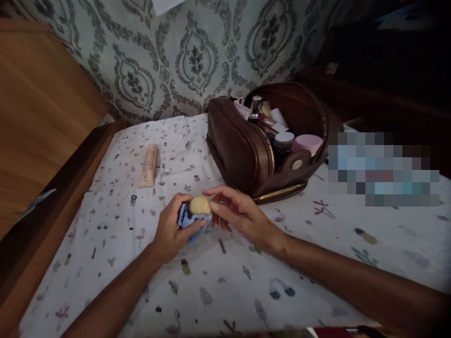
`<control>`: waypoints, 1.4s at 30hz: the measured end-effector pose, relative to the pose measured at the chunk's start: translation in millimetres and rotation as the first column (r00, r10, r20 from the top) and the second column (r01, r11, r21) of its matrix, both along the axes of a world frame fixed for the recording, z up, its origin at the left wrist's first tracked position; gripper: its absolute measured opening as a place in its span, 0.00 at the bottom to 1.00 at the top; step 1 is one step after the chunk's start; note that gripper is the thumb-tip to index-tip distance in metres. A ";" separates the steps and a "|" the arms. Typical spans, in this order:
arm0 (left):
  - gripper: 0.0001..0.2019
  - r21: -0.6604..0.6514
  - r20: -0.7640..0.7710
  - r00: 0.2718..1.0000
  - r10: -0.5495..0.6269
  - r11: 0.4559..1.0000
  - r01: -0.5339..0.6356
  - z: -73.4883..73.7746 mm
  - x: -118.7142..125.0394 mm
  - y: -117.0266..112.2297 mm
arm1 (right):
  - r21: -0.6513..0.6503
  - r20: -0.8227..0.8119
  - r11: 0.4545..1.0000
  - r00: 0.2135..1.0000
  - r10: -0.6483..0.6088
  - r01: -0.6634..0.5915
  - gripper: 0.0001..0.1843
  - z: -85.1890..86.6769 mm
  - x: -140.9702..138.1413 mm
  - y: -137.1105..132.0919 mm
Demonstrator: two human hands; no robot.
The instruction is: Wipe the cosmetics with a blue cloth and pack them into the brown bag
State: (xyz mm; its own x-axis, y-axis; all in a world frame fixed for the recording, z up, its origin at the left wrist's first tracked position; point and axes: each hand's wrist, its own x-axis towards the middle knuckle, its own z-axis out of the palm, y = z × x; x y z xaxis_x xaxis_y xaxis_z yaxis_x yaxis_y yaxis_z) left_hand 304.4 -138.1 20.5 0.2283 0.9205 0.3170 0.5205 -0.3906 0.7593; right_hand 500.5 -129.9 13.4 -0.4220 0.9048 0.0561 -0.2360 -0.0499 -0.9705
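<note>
My left hand (172,230) is closed round a crumpled blue cloth (193,232). Out of the cloth pokes a small round yellow-gold thing (199,205), perhaps a lid; its lower part is hidden by the cloth and fingers. The thumb and forefinger of my right hand (239,211) pinch its right edge, while the other fingers curl loosely below. Just behind my right hand stands a brown leather cosmetics bag (232,145), unzipped, with its flap up. Inside it are jars, tubes and bottles, among them a pink-lidded jar (307,143) and a grey-lidded jar (283,139).
A beige tube (149,165) lies on the white patterned sheet (116,263), left of the bag. At the left is a wooden panel (45,103); patterned wallpaper (158,61) rises behind. A pixelated patch covers something right of the bag. Dark furniture stands at the far right.
</note>
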 end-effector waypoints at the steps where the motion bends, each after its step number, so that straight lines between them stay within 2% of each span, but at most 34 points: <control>1: 0.16 -0.001 -0.012 1.000 0.018 1.000 -0.018 -0.7 0.4 -0.1 | 0.002 -0.008 1.000 1.000 0.001 -0.001 0.23 0.8 -0.3 -0.2; 4: 0.19 0.000 -0.048 0.998 0.033 0.999 -0.033 -2.9 0.8 -0.5 | -0.054 -0.024 0.998 0.999 0.032 -0.033 0.22 3.8 -1.2 -0.2; 9: 0.24 0.018 -0.017 0.999 -0.031 0.999 0.031 -3.1 -0.5 -0.4 | -0.159 -0.107 0.980 0.989 0.106 -0.122 0.21 4.2 -1.5 1.0; 12: 0.28 0.032 -0.011 0.992 -0.129 0.991 0.129 0.0 0.0 0.7 | -0.194 -0.183 0.969 0.976 0.117 -0.153 0.25 1.7 -0.7 -0.1; 15: 0.26 0.052 -0.052 0.977 -0.206 0.977 0.209 1.9 1.2 1.5 | -0.239 -0.217 0.957 0.970 0.111 -0.163 0.30 -0.7 -0.2 -1.5; 19: 0.20 0.075 -0.108 0.982 -0.153 0.984 0.162 0.7 1.8 0.4 | -0.216 -0.177 0.967 0.979 0.098 -0.136 0.27 -0.3 -1.7 -1.3; 26: 0.20 0.016 -0.173 0.975 -0.139 0.989 0.144 1.4 2.2 -2.8 | -0.230 -0.143 0.968 0.987 0.073 -0.105 0.27 1.7 -5.3 0.1; 32: 0.19 -0.026 -0.066 0.990 -0.125 0.992 0.124 4.2 3.8 -5.7 | -0.244 -0.127 0.959 0.985 0.118 -0.146 0.26 0.8 -5.2 -1.7; 39: 0.22 -0.177 0.076 0.997 -0.003 0.984 0.016 5.6 6.2 -4.1 | -0.196 -0.066 0.966 0.985 0.161 -0.171 0.22 -1.0 -4.5 -4.9; 42: 0.16 -0.171 0.133 0.989 0.063 0.984 -0.040 6.0 5.7 -0.8 | -0.183 -0.129 0.966 0.978 0.161 -0.183 0.22 -0.3 -4.0 -3.1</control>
